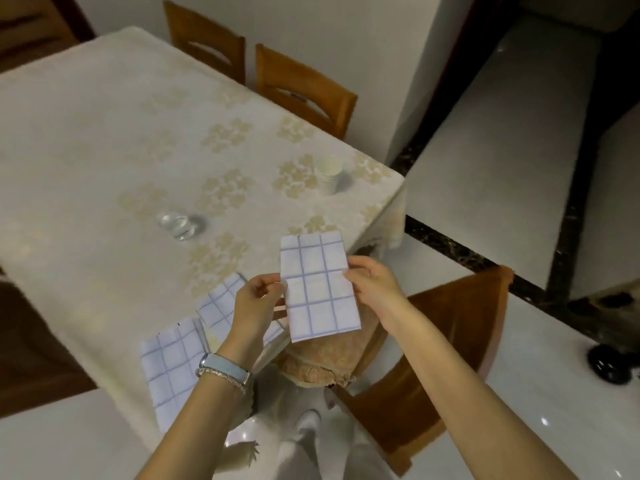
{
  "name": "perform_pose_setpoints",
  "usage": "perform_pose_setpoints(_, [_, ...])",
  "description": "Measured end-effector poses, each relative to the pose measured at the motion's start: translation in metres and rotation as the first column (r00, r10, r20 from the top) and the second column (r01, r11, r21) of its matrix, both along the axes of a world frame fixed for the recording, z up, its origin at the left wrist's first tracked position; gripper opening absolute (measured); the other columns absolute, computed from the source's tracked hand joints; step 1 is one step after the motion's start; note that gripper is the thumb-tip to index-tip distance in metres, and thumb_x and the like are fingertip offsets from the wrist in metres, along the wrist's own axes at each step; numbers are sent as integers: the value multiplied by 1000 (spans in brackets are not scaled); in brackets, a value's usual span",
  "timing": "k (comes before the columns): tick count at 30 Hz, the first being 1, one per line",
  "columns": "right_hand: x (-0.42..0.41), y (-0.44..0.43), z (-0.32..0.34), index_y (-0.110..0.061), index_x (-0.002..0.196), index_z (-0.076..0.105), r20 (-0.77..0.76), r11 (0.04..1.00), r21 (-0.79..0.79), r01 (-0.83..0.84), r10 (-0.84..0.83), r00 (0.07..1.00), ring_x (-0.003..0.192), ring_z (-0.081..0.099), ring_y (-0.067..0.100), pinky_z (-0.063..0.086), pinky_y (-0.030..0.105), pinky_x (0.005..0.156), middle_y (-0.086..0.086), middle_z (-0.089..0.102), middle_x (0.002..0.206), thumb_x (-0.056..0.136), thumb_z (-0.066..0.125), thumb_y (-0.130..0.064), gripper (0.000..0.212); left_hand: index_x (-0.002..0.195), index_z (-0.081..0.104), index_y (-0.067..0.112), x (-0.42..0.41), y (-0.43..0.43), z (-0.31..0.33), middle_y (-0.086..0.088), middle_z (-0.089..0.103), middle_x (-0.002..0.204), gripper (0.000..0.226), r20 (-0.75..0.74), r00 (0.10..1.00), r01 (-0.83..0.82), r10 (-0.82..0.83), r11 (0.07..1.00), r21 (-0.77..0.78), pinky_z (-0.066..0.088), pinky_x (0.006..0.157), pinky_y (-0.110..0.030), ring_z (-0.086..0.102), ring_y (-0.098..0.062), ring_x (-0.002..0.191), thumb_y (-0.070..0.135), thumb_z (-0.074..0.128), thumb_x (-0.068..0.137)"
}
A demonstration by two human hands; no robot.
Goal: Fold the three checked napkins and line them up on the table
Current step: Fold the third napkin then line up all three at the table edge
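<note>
Hands meet over the near corner of a cloth-covered table (104,150) as a person holds a folded napkin (318,289) in the air, its long side running away from the body. The left hand (258,303) pinches the napkin's left edge between thumb and curled fingers, while the right hand (372,284) grips the opposite edge. Held from both sides, the white cloth with its blue checks is flat and taut, a hold that appears meant to keep the fold from springing open before it is laid down. Two more checked napkins lie on the table: a second napkin (220,303) just under and beyond the left hand, partly hidden by it, and a third napkin (169,368) beside the left wrist, near the table's edge. Both look folded into rectangles, so the task seems close to done, with the held piece probably the last to join the row. A clear glass (178,225) stands well beyond the left hand and a stack of paper cups (328,174) well beyond the right, apart from the napkins. A wooden chair (460,334) sits below the right forearm.
</note>
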State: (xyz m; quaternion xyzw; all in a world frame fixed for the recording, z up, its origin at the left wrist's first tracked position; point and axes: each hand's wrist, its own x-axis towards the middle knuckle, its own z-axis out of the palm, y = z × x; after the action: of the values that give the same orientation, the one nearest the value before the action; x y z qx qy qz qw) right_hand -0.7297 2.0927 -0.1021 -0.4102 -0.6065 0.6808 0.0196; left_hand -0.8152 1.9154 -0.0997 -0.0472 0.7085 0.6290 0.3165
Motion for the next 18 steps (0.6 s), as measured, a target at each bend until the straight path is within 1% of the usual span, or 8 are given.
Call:
perform_pose_setpoints(3, [-40,16,-21,-8,122,58,29,994,0,-111,111,993,108,62,29,55,31,77,18,60,125,95,56,-3,28,96,60,7,-14,11,-23,-6,67,86,7,33,992,-120,121,992,-43,55,58,-26,65,-20,73,6,53,97])
perform_pose_setpoints(4, [-53,21,-28,-6,123,57,47,989,7,-150,149,988,106,61,27,54,30,74,18,59,126,95,56,-3,28,97,60,7,-19,15,-32,-7,66,89,7,39,986,-160,163,985,-61,55,58,-25,65,-20,75,5,53,97])
perform_pose_setpoints(6, [-79,30,-43,-6,124,57,88,971,30,-238,235,968,105,60,26,54,36,80,17,59,127,95,55,-2,29,103,60,5,-28,21,-51,-10,66,94,9,37,970,-237,241,967,-91,55,60,-25,65,-23,81,5,55,96])
perform_pose_setpoints(8, [-103,38,-58,-6,127,56,130,944,52,-326,318,939,111,60,29,52,39,85,16,59,129,95,54,-3,32,106,60,5,-35,27,-69,-12,66,98,12,32,950,-305,311,945,-120,56,64,-28,65,-25,85,5,57,95])
perform_pose_setpoints(11, [-131,43,-75,-6,131,54,178,891,79,-447,428,886,119,57,31,51,42,93,15,57,133,95,55,-5,36,106,59,6,-39,33,-91,-9,64,93,12,31,911,-402,411,903,-149,56,65,-26,63,-23,83,4,57,95])
perform_pose_setpoints(14, [-146,43,-89,-6,135,51,198,844,60,-533,513,835,120,57,31,51,40,93,15,55,136,96,54,-5,39,110,60,5,-40,35,-110,-8,64,90,17,26,880,-461,474,867,-187,57,69,-29,65,-24,84,2,60,93])
perform_pose_setpoints(16, [-149,40,-93,-6,136,49,206,820,52,-570,550,810,121,56,31,51,40,94,15,54,138,97,53,-6,40,112,61,5,-39,34,-120,-12,67,98,20,8,872,-475,490,849,-230,59,77,-35,67,-27,89,4,61,92])
perform_pose_setpoints(18, [-150,37,-94,-6,138,48,205,808,51,-587,567,798,123,55,31,50,39,94,14,52,139,98,52,-7,41,113,62,7,-37,33,-122,-14,67,105,21,-3,862,-493,507,836,-240,59,80,-36,68,-29,93,4,60,92])
